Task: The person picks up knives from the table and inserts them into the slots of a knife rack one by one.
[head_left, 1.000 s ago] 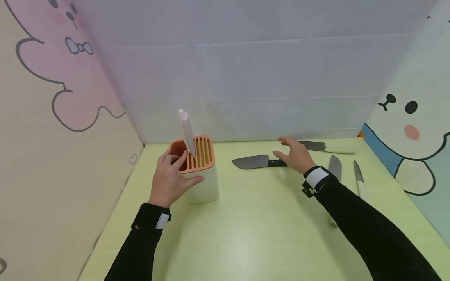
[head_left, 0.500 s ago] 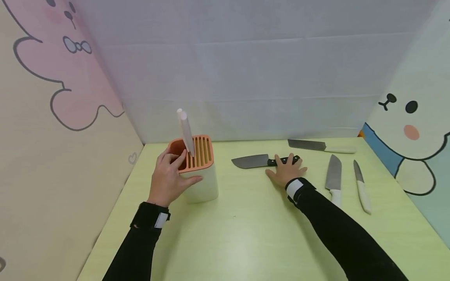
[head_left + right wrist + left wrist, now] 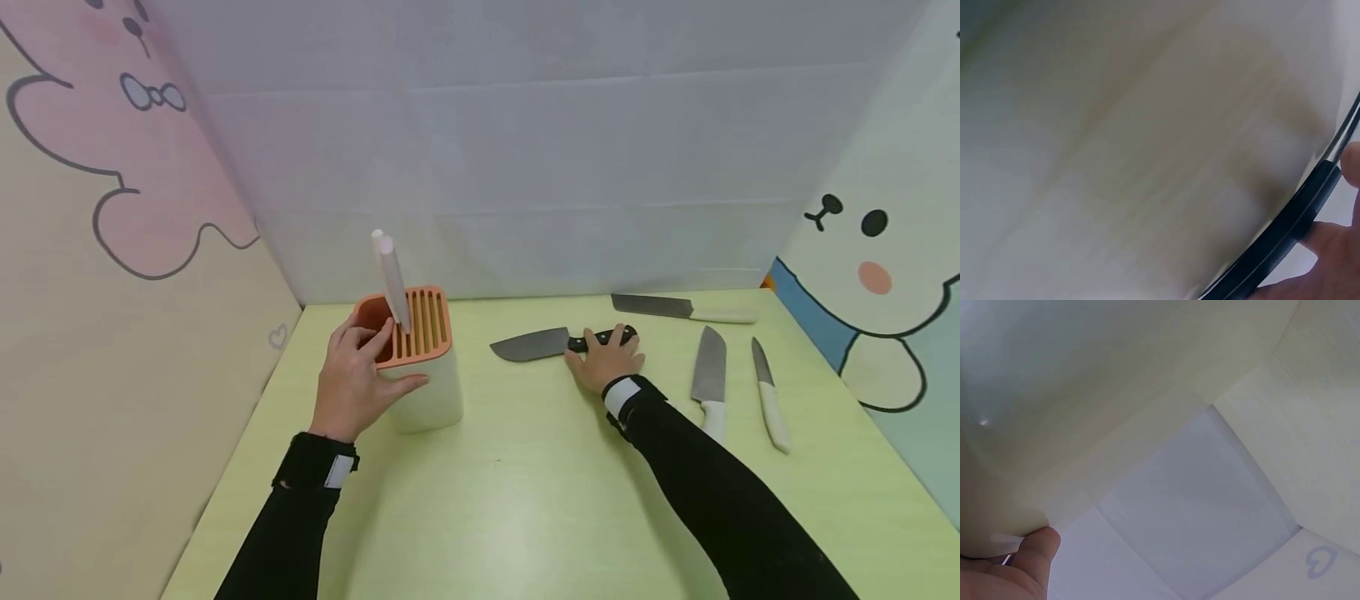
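Observation:
My left hand [image 3: 351,379] grips the near left corner of a cream knife holder [image 3: 431,396], fingers curled over its orange slotted top and thumb along the front wall. In the left wrist view, a fingertip [image 3: 1041,544] shows beside the holder's pale wall [image 3: 1085,375]. Two white knife handles [image 3: 393,283] stand up out of the holder. On the table lies a knife with a dark blade [image 3: 531,345]. Across its black handle [image 3: 1288,231] my right hand [image 3: 606,367] rests with spread fingers, fingertips over the handle and thumb near the blade end.
Behind the right hand lies a white-handled cleaver-like knife [image 3: 652,306] along the back edge. Farther right are a broad white-handled knife [image 3: 710,367] and a small one [image 3: 769,400]. The right sleeve overlaps the broad knife's handle end. A white wall [image 3: 525,167] rises behind the table.
My right hand has come left and down from above the black-handled knife onto its handle, the fingers now laid over it. The left hand stays on the holder.

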